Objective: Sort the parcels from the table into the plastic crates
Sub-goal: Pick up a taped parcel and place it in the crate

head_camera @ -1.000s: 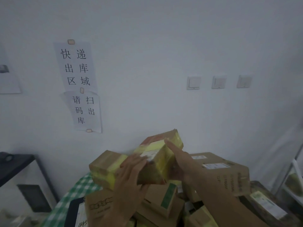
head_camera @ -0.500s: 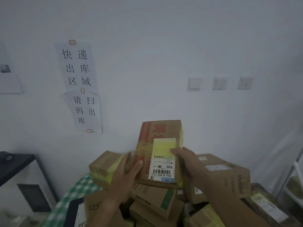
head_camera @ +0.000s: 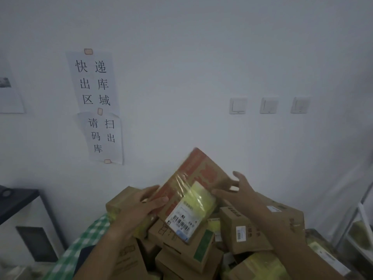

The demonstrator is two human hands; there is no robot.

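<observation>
I hold a brown cardboard parcel (head_camera: 193, 190) with red print, yellow tape and a white barcode label, tilted above the heap. My left hand (head_camera: 141, 207) grips its left edge, thumb on the front face. My right hand (head_camera: 237, 190) touches its right side with fingers spread and fairly straight. Below lies a pile of several cardboard parcels (head_camera: 242, 231) on a table with a green checked cloth (head_camera: 88, 233). No plastic crate is in view.
A white wall stands close behind the pile, with taped paper signs (head_camera: 94, 106) and three light switches (head_camera: 268, 105). A dark-topped white cabinet (head_camera: 20, 219) stands at the left. A white metal rack (head_camera: 361, 229) shows at the right edge.
The parcel was lifted off the pile, turned label-forward, and now tilts to the right. My right hand has loosened, its fingers spreading along the parcel's right side.
</observation>
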